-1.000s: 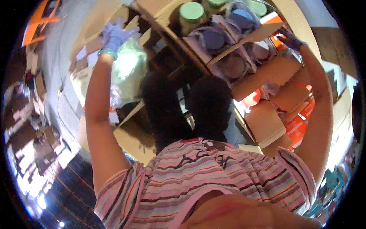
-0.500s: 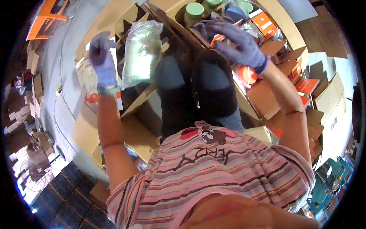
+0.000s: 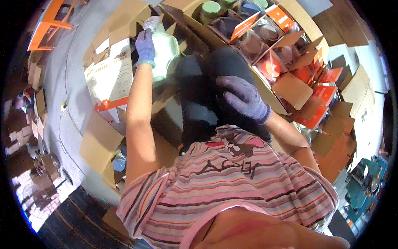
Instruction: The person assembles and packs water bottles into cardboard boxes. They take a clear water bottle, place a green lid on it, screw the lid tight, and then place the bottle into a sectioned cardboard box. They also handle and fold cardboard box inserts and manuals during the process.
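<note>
Divided carton (image 3: pixel 310 25): at 1 o'clock.
Wrapped container (image 3: pixel 166 52): at 11 o'clock; probably light, stiff, slippery; best held around its body.
Right hand (image 3: pixel 245 100): at 2 o'clock, fingers loosely apart, holding nothing.
Left hand (image 3: pixel 145 47): fingers together at the container's 9 o'clock side; grip I cannot tell.

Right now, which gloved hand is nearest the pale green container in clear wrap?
The left hand, right at the left side of the pale green container; the right hand is over the dark trousers, apart from it.
</note>
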The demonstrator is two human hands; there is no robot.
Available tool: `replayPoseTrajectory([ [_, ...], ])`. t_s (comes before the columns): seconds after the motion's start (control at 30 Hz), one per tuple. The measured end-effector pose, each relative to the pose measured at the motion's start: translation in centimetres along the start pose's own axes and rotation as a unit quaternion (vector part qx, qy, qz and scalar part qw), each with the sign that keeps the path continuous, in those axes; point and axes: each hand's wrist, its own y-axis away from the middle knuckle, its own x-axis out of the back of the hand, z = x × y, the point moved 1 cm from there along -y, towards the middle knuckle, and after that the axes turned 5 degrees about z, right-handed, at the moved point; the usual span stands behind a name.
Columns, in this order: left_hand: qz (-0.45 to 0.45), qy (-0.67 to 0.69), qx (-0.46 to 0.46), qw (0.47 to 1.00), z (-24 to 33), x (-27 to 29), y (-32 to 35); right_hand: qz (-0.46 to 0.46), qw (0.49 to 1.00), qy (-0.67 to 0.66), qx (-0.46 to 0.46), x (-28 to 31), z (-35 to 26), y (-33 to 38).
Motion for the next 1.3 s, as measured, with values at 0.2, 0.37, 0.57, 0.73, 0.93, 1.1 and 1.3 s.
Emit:
replayPoseTrajectory([
  [0.2, 0.067, 0.318, -0.001, 0.946, 11.2, 12.0, 7.3, 0.041, 0.997, 0.025, 0.058, -2.4, -1.7, -5.9],
  [0.37, -0.024, 0.634, 0.0, 0.773, 20.4, 14.7, 18.2, 0.055, 0.979, -0.192, 0.034, -5.3, -2.8, -10.4],
  [0.57, 0.08, 0.103, -0.422, 0.897, 21.6, 12.6, 25.3, 0.214, 0.949, -0.223, -0.056, -3.5, 3.0, -4.1],
  [0.73, 0.151, 0.199, -0.281, 0.927, 21.3, 14.6, 25.9, 0.199, 0.941, -0.226, -0.156, 1.0, 10.3, 1.1],
  [0.93, -0.212, 0.363, -0.032, 0.907, 11.8, 11.0, 25.4, 0.093, 0.949, -0.241, -0.179, 0.0, 14.3, 0.7],
  [1.1, -0.323, 0.003, 0.074, 0.943, 11.6, 15.0, 24.9, 0.108, 0.909, -0.389, -0.099, -0.1, 9.7, -0.7],
  [1.3, -0.124, 0.188, 0.164, 0.961, 18.3, 22.0, 22.7, 0.088, 0.947, -0.042, 0.306, -1.0, -3.7, -4.8],
])
